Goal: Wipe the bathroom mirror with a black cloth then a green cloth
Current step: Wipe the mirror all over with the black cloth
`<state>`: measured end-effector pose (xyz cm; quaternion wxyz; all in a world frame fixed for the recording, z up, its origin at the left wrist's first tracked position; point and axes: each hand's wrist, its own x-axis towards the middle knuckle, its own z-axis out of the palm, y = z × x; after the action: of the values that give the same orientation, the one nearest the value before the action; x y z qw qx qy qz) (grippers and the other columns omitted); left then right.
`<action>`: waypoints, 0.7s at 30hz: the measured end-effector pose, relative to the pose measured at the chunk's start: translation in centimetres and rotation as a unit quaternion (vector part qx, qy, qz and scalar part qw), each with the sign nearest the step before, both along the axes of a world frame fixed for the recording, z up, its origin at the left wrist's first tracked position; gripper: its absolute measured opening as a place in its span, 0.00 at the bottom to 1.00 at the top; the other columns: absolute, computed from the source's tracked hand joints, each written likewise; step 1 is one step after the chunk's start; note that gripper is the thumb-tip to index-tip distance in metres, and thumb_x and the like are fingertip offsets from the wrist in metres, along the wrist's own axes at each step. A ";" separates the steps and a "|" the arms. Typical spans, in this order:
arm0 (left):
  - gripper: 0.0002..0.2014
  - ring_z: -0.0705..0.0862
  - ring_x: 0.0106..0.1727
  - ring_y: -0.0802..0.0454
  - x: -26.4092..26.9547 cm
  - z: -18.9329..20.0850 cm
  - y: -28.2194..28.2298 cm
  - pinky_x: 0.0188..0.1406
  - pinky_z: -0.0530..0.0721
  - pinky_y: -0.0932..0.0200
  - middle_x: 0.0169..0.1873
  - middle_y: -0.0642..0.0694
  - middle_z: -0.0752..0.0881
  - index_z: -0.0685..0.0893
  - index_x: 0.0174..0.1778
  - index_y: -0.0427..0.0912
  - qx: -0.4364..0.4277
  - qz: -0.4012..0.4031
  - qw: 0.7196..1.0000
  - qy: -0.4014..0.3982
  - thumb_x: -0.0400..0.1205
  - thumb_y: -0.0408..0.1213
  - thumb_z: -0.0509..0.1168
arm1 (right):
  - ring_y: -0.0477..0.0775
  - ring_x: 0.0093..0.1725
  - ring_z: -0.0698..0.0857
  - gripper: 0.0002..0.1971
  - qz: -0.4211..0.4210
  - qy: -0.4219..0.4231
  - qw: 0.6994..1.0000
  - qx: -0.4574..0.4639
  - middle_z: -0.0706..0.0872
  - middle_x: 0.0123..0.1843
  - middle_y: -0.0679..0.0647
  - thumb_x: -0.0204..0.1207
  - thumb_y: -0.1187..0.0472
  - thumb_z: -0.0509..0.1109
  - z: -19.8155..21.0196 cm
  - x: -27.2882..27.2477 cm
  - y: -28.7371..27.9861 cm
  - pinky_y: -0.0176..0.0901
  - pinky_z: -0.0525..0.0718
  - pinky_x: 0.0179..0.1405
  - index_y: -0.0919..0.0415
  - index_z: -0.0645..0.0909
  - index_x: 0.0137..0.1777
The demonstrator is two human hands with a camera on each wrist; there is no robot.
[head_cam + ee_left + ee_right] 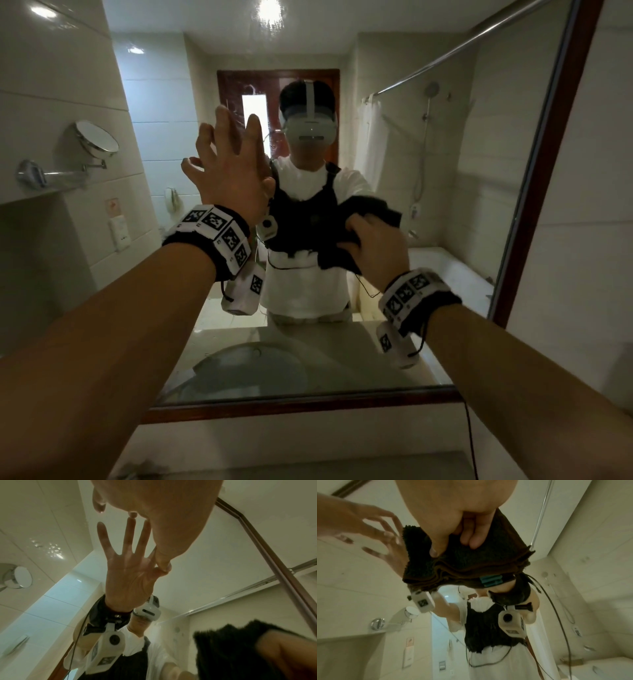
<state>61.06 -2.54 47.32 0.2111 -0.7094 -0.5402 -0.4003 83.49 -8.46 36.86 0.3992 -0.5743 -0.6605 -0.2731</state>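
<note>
left hand (227, 171) spread flat against the mirror (445, 154), right hand (375, 246) grasping the folded black cloth (373, 209) on the glass.

A pale stone counter (342, 469) shows only as a narrow strip along the bottom edge of the head view, under a low pale upstand and the brown lower frame of the mirror (291, 406). Near the counter's left end lies a dark, blurred patch (137, 467) that cannot be made out. The mirror's glass reflects more of the counter top, with a round sink (246, 370) set into it toward the left.
</note>
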 end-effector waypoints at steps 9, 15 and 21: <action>0.49 0.48 0.86 0.32 -0.1 0.1 -0.2 0.73 0.59 0.19 0.87 0.44 0.43 0.49 0.86 0.59 -0.007 -0.004 1.000 0.004 0.75 0.46 0.73 | 0.51 0.42 0.82 0.09 -0.029 0.091 0.995 0.017 0.82 0.43 0.47 0.75 0.51 0.74 2.7 0.8 -0.4 0.40 0.73 0.38 0.55 0.82 0.49; 0.47 0.48 0.85 0.32 -0.2 -0.1 0.2 0.72 0.60 0.20 0.87 0.43 0.43 0.49 0.86 0.59 0.004 -0.014 1.000 0.003 0.76 0.47 0.72 | 0.54 0.48 0.84 0.15 -0.030 0.177 0.981 0.070 0.86 0.49 0.51 0.74 0.48 0.74 10.2 1.6 -0.1 0.50 0.82 0.46 0.55 0.79 0.53; 0.49 0.47 0.86 0.33 -0.2 0.0 0.3 0.73 0.59 0.20 0.87 0.42 0.43 0.48 0.86 0.59 -0.002 -0.017 1.000 0.000 0.76 0.46 0.73 | 0.51 0.43 0.82 0.13 -0.028 0.089 0.992 0.090 0.85 0.44 0.52 0.73 0.49 0.75 7.4 0.5 0.5 0.42 0.76 0.40 0.57 0.80 0.50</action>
<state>60.86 -2.29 47.31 0.2025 -0.7190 -0.5291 -0.4025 84.03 -8.01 44.22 0.4983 -0.5765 -0.5786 -0.2907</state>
